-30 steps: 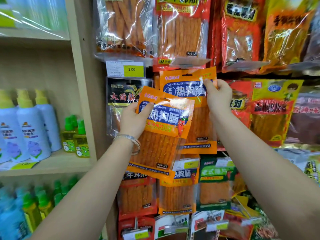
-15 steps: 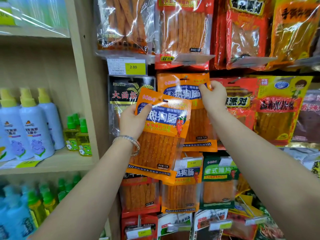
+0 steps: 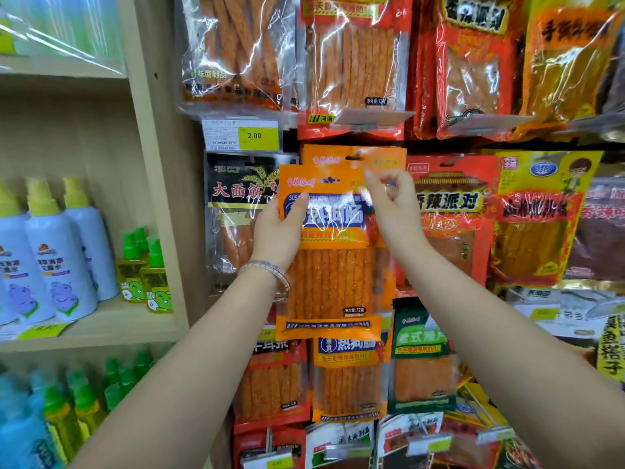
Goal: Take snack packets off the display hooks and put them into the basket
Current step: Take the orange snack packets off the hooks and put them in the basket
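Note:
My left hand [image 3: 275, 231] grips the left edge of an orange snack packet [image 3: 329, 275] and holds it upright in front of the display. Right behind it a second orange packet [image 3: 378, 157] of the same kind hangs on a display hook [image 3: 355, 154]. My right hand [image 3: 392, 204] pinches that hanging packet near its upper right, beside the front packet's top corner. The front packet covers most of the hanging one. No basket is in view.
Rows of hanging snack packets fill the wall: a black packet [image 3: 236, 211] at left, red packets [image 3: 453, 214] at right, more orange ones [image 3: 348, 377] below. A yellow price tag [image 3: 258, 136] sits above. A wooden shelf [image 3: 101, 319] on the left holds spray bottles [image 3: 57, 262].
My left hand has swung its packet from tilted to upright and moved it right and up, over the hanging packet. My right hand slid up and inward to the packet's top.

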A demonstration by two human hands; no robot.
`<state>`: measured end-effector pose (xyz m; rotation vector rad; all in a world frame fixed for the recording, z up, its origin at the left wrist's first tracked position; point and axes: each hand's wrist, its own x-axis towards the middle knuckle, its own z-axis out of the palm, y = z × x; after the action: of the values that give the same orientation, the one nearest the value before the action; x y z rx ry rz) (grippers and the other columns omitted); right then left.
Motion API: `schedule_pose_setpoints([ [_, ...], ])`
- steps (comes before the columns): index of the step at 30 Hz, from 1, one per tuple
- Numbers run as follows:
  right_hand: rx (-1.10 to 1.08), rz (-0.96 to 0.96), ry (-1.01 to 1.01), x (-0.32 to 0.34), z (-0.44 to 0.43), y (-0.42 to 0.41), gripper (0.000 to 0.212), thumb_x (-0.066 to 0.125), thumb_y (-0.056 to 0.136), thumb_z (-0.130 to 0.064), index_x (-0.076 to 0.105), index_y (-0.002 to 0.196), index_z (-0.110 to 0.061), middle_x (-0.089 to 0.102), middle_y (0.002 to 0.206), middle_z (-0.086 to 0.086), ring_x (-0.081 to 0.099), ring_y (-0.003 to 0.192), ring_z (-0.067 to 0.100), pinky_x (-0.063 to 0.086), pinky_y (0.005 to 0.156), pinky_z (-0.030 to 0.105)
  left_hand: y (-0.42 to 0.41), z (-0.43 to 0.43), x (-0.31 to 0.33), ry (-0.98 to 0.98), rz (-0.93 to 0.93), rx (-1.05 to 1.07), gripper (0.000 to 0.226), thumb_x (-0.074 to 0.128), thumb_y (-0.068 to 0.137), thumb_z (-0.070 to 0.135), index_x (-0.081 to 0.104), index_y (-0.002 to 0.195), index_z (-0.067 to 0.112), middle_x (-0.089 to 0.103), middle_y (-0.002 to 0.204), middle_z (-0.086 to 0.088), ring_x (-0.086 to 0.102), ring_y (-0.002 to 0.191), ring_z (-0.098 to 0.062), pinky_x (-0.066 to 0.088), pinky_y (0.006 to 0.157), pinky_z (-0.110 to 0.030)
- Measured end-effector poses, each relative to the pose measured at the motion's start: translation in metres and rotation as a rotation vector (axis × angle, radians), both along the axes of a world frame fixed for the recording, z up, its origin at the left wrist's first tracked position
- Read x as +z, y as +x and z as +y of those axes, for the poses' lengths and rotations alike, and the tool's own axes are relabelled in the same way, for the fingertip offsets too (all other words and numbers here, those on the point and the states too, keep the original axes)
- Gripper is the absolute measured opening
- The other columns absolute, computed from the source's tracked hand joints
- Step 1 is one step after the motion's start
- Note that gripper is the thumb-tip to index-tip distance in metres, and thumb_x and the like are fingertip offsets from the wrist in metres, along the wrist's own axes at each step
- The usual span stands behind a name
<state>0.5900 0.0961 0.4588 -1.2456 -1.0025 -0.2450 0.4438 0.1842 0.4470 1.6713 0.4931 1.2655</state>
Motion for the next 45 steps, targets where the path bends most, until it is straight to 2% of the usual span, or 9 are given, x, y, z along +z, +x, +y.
schedule_pose_setpoints([
  [5,-0.025,-0.046,0.072,0.011,-0.007,0.009,0.012,0.064,0.087,-0.013,0.054,0.089,-0.02,0.053,0.09,-0.016,0.051,0.085,-0.013,0.038,0.082,0.008,0.013,-0.003,0.016,0.137,-0.023,0.006,0.01,0.059,0.091,0.031,0.056,0.098,0.036,0.061,0.096,0.019,0.06,0.09,-0.002,0.049,0.085,-0.035],
  [9,-0.053,-0.123,0.139,0.024,-0.013,0.016,0.014,0.062,0.087,-0.011,0.052,0.087,-0.02,0.052,0.086,-0.016,0.049,0.081,-0.016,0.035,0.078,0.002,0.02,-0.001,0.033,0.398,-0.008,0.041,0.047,0.059,0.086,0.013,0.042,0.126,0.031,0.055,0.117,0.012,0.06,0.089,-0.006,0.053,0.085,-0.036],
  [11,-0.069,-0.129,0.147,0.031,-0.013,0.02,0.021,0.062,0.087,-0.013,0.049,0.083,-0.028,0.052,0.085,-0.016,0.049,0.079,-0.015,0.035,0.077,0.003,0.023,-0.001,0.04,0.516,-0.005,0.052,0.067,0.057,0.085,0.009,0.029,0.142,0.032,0.042,0.141,0.008,0.054,0.089,0.014,0.05,0.079,-0.014],
  [13,-0.091,-0.132,0.124,0.037,-0.011,0.024,0.025,0.062,0.087,-0.014,0.046,0.08,-0.033,0.051,0.083,-0.017,0.048,0.078,-0.015,0.035,0.075,0.002,0.027,-0.003,0.05,0.613,0.0,0.08,0.073,0.056,0.085,0.008,0.025,0.147,0.032,0.034,0.147,0.011,0.042,0.112,0.018,0.036,0.085,-0.001],
  [15,-0.101,-0.127,0.109,0.041,-0.007,0.028,0.027,0.062,0.087,-0.014,0.046,0.078,-0.034,0.05,0.081,-0.018,0.048,0.077,-0.016,0.035,0.074,0.002,0.031,-0.003,0.058,0.65,0.008,0.092,0.067,0.054,0.086,0.009,0.03,0.145,0.029,0.035,0.141,0.014,0.031,0.132,0.001,0.029,0.103,-0.012],
  [24,-0.137,-0.093,0.019,0.033,0.003,0.046,0.016,0.062,0.088,-0.021,0.049,0.082,-0.028,0.052,0.082,-0.019,0.049,0.079,-0.014,0.035,0.07,0.002,0.033,0.0,0.051,0.605,0.016,0.094,0.066,0.054,0.089,0.017,0.027,0.145,0.038,0.032,0.143,0.012,0.024,0.138,-0.005,0.028,0.114,-0.038],
  [32,-0.197,-0.111,0.005,-0.016,-0.005,0.053,0.055,0.07,0.081,-0.022,0.039,0.127,-0.022,0.048,0.114,-0.002,0.053,0.091,0.012,0.045,0.076,0.023,0.047,0.004,-0.028,0.436,0.169,0.201,0.095,0.064,0.083,0.017,-0.002,0.15,0.03,0.009,0.157,0.006,0.006,0.142,-0.005,0.01,0.115,-0.032],
  [37,-0.051,-0.03,-0.134,-0.057,-0.01,0.049,0.056,0.06,0.087,-0.017,0.037,0.138,-0.021,0.047,0.127,-0.01,0.045,0.12,0.009,0.036,0.102,0.031,0.052,0.0,-0.068,0.211,0.179,0.092,0.098,0.064,0.084,0.014,-0.007,0.149,0.031,0.008,0.157,0.008,0.008,0.137,0.001,0.011,0.111,-0.025],
  [45,0.125,0.073,-0.234,-0.065,-0.004,0.041,0.081,0.06,0.086,-0.006,0.011,0.147,-0.026,0.028,0.124,-0.029,0.026,0.116,-0.012,0.025,0.096,0.012,0.065,0.002,-0.058,0.012,0.106,0.077,0.084,0.062,0.084,0.006,0.011,0.148,0.024,0.026,0.14,0.009,0.021,0.123,0.0,0.021,0.101,-0.02],
])
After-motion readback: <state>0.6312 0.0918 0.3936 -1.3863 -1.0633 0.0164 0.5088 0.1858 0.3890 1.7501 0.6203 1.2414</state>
